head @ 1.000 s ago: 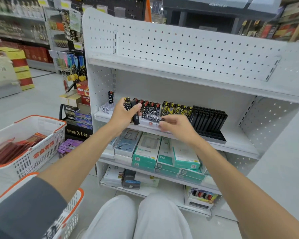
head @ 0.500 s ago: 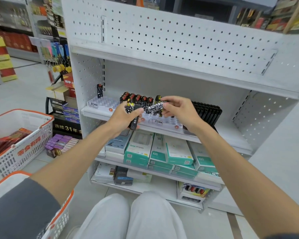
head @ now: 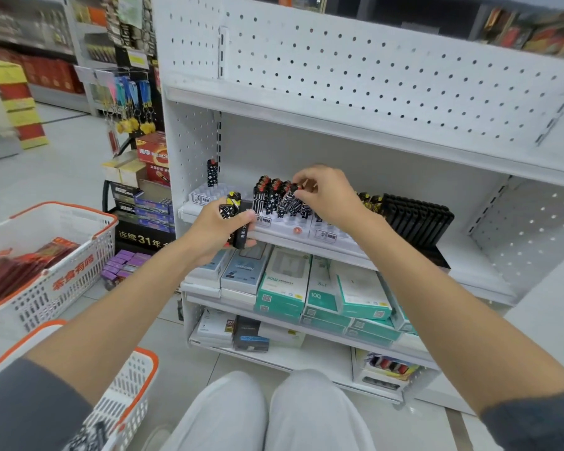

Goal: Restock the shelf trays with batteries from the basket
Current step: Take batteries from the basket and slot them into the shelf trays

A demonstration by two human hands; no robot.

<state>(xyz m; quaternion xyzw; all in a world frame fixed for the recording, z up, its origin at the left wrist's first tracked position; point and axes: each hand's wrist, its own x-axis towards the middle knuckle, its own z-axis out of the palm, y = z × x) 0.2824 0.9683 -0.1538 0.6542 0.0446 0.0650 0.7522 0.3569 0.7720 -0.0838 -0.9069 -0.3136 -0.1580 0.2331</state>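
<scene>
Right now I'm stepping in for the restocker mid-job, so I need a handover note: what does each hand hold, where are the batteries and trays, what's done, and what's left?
Left hand: grips a few spare batteries in front of the shelf edge.
Right hand: pinches one battery by its top, at the standing row in the middle tray.
Done: middle tray partly filled; left tray holds only a lone battery.
Left: seat this one, place the spares, fill the empty slots, and fetch more from the basket.

Patterned batteries [head: 272,199] stand upright in clear tray [head: 213,192] (red-capped).
</scene>
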